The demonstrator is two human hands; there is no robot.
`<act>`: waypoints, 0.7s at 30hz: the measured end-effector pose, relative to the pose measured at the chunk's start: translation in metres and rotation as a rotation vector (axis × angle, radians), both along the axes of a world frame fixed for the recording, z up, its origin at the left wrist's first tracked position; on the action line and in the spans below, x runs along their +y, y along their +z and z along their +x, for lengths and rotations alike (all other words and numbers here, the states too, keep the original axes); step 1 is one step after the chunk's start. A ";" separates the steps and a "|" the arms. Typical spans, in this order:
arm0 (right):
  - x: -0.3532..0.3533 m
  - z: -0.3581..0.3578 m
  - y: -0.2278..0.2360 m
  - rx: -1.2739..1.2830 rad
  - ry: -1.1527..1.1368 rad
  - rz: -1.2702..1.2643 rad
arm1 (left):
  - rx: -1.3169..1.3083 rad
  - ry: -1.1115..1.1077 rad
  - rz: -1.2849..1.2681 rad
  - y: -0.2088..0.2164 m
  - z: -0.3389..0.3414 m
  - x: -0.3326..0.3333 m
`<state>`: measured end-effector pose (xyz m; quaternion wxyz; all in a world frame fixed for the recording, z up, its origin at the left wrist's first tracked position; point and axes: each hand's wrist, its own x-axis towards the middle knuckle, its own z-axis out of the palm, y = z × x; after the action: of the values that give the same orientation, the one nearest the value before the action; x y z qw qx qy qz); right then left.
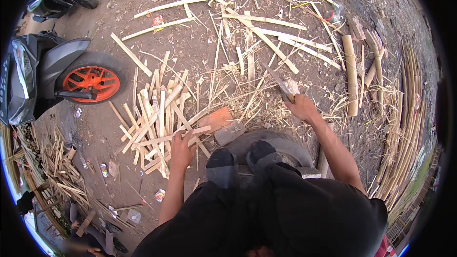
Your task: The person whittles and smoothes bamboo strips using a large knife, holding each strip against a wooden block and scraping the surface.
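My right hand point(303, 109) is closed round the handle of a long-bladed knife point(282, 82). Its blade points up and to the left, over thin bamboo shavings on the ground. At the right edge of a loose heap of split bamboo strips point(153, 123), my left hand point(183, 149) has its fingers curled over one pale bamboo strip point(199, 130). That strip lies crosswise on the heap. Beyond the left fingers are an orange brick point(216, 118) and a grey stone point(229, 133). My feet rest by a dark tyre point(269, 142).
A motorcycle's orange-rimmed wheel point(93, 84) stands at the left. Long bamboo slats point(266, 20) lie scattered ahead. Thick bamboo pieces point(350, 74) and a stack of long poles point(404, 128) are on the right. Another person point(102, 239) sits at the lower left near more cut bamboo point(62, 166).
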<state>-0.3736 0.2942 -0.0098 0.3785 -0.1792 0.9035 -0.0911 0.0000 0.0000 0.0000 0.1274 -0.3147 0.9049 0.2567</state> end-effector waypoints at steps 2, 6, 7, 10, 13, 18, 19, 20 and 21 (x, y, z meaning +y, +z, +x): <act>-0.015 -0.001 0.015 0.032 0.043 -0.059 | 0.003 -0.079 -0.114 -0.005 -0.002 0.004; 0.014 0.011 0.006 0.046 -0.028 -0.085 | 0.082 0.099 0.036 -0.042 0.030 0.040; 0.012 0.009 0.001 0.050 -0.050 -0.113 | 0.085 0.125 0.041 -0.045 0.034 0.036; 0.006 0.005 -0.001 -0.024 -0.115 -0.120 | 0.075 0.218 0.069 -0.051 0.062 0.034; -0.008 -0.006 0.015 0.116 -0.009 -0.141 | 0.071 0.291 0.069 -0.055 0.089 0.029; -0.049 -0.049 0.079 0.344 0.092 -0.355 | -0.076 0.276 0.058 -0.085 0.130 0.034; -0.060 -0.061 0.097 0.365 0.089 -0.428 | -0.094 0.302 0.118 -0.087 0.125 0.039; -0.073 -0.063 0.113 0.430 0.097 -0.506 | -0.122 0.335 0.170 -0.085 0.124 0.042; -0.083 -0.065 0.133 0.502 0.102 -0.581 | -0.144 0.361 0.226 -0.082 0.118 0.043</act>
<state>-0.4389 0.2113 0.1231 0.0832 -0.3405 0.8945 -0.2774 0.1177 0.0429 -0.0817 0.1780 -0.4728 0.7880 0.3518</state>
